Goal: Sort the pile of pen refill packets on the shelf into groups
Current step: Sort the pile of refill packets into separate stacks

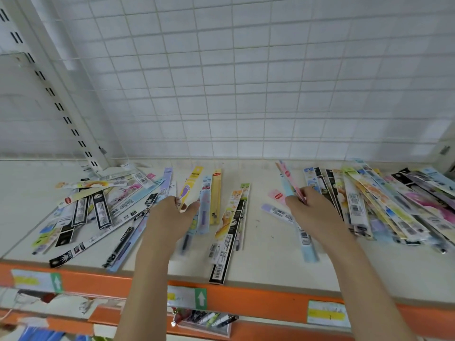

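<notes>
Packets are spread all over the shelf: a messy heap on the left, a fanned heap on the right, a few loose ones in the middle. From my feed, the left hand pinches a yellow packet, and the right hand grips a pink packet above the shelf.
</notes>
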Demonstrator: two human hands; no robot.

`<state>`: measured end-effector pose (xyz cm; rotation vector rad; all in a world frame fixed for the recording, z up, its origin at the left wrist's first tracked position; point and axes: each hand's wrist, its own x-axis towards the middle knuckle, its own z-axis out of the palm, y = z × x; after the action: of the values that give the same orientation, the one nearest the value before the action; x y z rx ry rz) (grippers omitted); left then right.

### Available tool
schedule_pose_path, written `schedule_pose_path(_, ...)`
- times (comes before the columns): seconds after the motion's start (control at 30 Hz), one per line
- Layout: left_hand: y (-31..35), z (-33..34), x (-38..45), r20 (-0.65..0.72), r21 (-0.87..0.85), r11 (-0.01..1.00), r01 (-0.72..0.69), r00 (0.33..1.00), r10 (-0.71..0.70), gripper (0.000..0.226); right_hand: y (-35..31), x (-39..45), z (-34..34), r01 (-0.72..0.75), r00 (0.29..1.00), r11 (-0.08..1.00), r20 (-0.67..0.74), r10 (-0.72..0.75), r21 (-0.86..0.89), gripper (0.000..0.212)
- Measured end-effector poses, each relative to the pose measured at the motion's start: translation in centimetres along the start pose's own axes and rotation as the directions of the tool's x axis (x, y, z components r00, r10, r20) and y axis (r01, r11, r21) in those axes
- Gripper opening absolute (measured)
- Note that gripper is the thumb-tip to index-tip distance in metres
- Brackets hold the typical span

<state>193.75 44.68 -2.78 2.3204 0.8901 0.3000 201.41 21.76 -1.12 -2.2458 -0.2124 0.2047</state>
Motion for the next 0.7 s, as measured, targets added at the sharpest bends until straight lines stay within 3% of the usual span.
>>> schedule_pose_path(0.1, 0.5, 0.7, 1.3, 0.025, 0.066, 0.998, -0.011, 1.0, 0.009, 0.035, 0.0, -0.2, 0.0, 0.03, 0.999, 0.999, -0.041, -0.032, -0.026, 0.045)
schedule_pose_path(0.2, 0.7, 1.3, 2.5, 0.06, 0.117, 0.993, -0.023, 0.998, 0.016, 0.04, 0.0, -0.3, -0.1, 0.046, 0.998, 0.996, -0.042, -0.049, -0.075, 0.05)
schedule_pose_path(0.27, 0.7, 1.7, 3.0, 0.069, 0.142, 0.99, -0.013, 0.998, 0.003, 0.044, 0.0, -0.1, 0.1, 0.052, 0.998, 0.99, -0.034, -0.057, -0.127, 0.046)
schedule_pose_path(0.4, 0.6, 1.8, 3.6, 0.096, 0.177, 0.984, -0.023, 0.995, 0.007, 0.044, -0.6, 0.4, 0.7, -0.006, 1.0, 1.0, -0.001, 0.006, 0.016, 0.024)
schedule_pose_path(0.7, -1.0, -2.6, 4.3, 0.15, -0.082, 0.996, -0.027, 0.988, 0.039, 0.03, -2.9, 1.0, 3.7, 0.055, 0.998, 0.995, 0.006, -0.055, -0.084, 0.023)
